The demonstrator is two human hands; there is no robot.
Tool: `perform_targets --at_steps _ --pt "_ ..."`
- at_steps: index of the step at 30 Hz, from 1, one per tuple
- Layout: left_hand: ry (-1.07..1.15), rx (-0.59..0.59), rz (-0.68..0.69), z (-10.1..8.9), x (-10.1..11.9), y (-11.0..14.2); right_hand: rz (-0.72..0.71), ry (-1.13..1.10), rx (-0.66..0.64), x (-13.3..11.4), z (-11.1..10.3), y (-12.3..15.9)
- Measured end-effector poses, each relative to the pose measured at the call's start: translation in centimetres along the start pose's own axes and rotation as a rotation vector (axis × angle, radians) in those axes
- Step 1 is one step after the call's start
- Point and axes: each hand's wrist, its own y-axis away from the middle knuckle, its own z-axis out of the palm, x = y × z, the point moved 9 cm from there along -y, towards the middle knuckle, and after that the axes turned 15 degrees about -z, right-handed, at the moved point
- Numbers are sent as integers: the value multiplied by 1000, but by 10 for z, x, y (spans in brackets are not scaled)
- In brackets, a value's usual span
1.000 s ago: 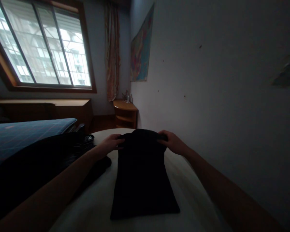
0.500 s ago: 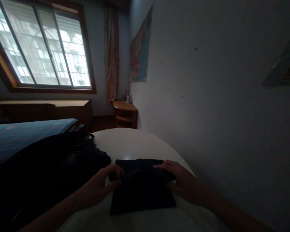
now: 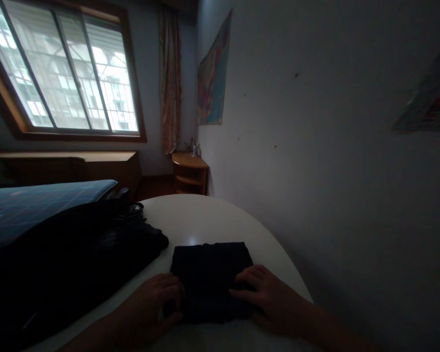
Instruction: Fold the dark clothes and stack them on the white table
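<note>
A dark piece of folded clothing (image 3: 210,278) lies as a rough rectangle on the round white table (image 3: 220,215). At its near left side, my left hand (image 3: 161,298) has its fingers curled over the edge of the fabric. My right hand (image 3: 266,298) grips the right edge, fingers bent on top and the thumb lower down. The light is too dim to show what kind of garment it is.
Left of the folded piece, a black heap of fabric (image 3: 77,259) covers the table's left part. A blue checked surface (image 3: 47,200) lies behind it. The wall (image 3: 352,195) runs close along the right, and a small wooden corner shelf (image 3: 190,161) stands beyond.
Both hands have come down and nearer to me along the sides of the cloth. The raised layer across its middle now lies flat, folded toward me.
</note>
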Motion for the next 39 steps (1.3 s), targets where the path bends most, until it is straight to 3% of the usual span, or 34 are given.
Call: perform_targets --at_steps 4,7,10,12,16,21,25,30,35,39 --pt "-93 153 -110 -14 11 -16 -70 -32 70 -11 -18 -18" --pt "-31 288 -113 -18 25 -44 81 -18 195 1 -28 -45" --pt "-93 376 -159 -4 22 -75 260 38 274 26 -19 -69" --pt "-184 367 -243 12 5 -90 337 68 228 45 -1 -77" --pt "-357 378 -347 30 -26 -91 445 141 166 78 20 -63" --pt "-447 391 -390 26 -30 -80 685 325 111 100 1 -39" --pt "-350 404 -355 12 -23 -85 619 303 142 99 -10 -64" --pt "-202 396 -358 -10 -36 -90 571 180 132 103 5 -93" --pt "-163 318 -348 -16 -39 -89 553 161 161 101 3 -94" --pt "-253 311 -383 -21 -35 -89 562 226 124 101 -7 -88"
